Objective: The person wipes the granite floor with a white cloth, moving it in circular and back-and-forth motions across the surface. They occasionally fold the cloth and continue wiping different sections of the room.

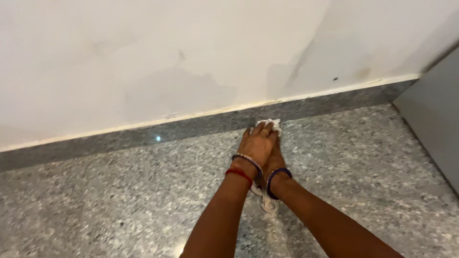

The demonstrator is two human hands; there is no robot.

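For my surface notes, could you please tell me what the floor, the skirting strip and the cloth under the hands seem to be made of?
Floor: apparently polished granite, grey speckled with a faint sheen.
Skirting strip: looks like the same speckled stone, darker.
Cloth: soft white fabric, probably cotton, crumpled under the left hand and right hand.

Light is even, soft, fairly bright indoor; no hard shadows. The off-white painted wall [167,52] shows faint grey blotches and a darker streak right of centre. A small bright glint sits on the grey speckled stone skirting strip [158,138]. The polished grey granite floor [95,210] has mild sheen near the bottom edge, between the forearms. Overall slightly soft; grain in the stone smears toward the corners.
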